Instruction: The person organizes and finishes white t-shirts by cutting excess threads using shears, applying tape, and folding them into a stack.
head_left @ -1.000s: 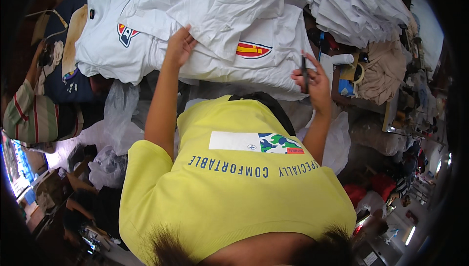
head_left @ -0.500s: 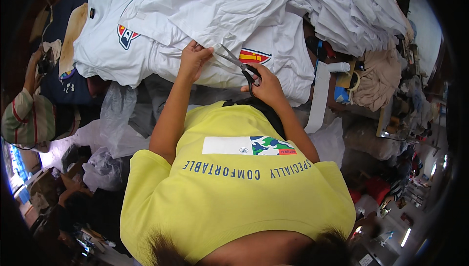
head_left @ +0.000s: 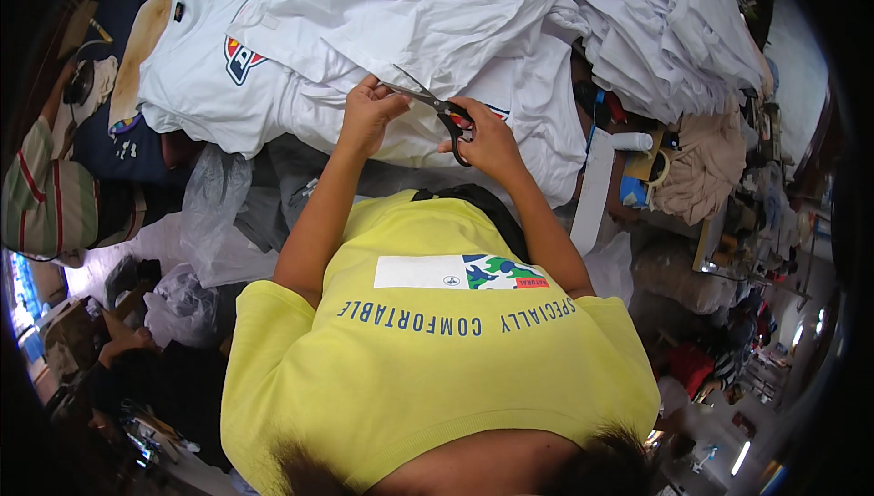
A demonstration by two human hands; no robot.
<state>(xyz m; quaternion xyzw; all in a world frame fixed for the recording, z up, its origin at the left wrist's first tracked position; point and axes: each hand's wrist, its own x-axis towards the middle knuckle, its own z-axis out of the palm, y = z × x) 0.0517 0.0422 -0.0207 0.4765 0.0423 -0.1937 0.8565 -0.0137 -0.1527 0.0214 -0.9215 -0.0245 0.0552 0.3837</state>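
My left hand (head_left: 371,116) pinches the near edge of a white T-shirt (head_left: 364,27) between thumb and fingers. In my right hand (head_left: 489,143) is a pair of scissors (head_left: 443,106) with black handles, its blades parted and pointing left at the cloth beside my left fingertips. Part of a coloured print on a shirt underneath shows behind the scissors. Another white T-shirt (head_left: 196,50) with a printed emblem (head_left: 244,57) lies spread at the left. Exactly what lies between the blades is too small to tell.
A heap of white garments (head_left: 665,32) rises at the back right, with beige cloth (head_left: 706,173), a tape roll (head_left: 659,168) and a long white strip (head_left: 594,191) below it. Clear plastic bags (head_left: 214,209) hang at the left. A person in a striped sleeve (head_left: 59,200) works at far left.
The scissors have shifted left, and their blades now stand wider apart. My left hand has moved slightly right, still pinching the cloth. The person at far left has moved an arm.
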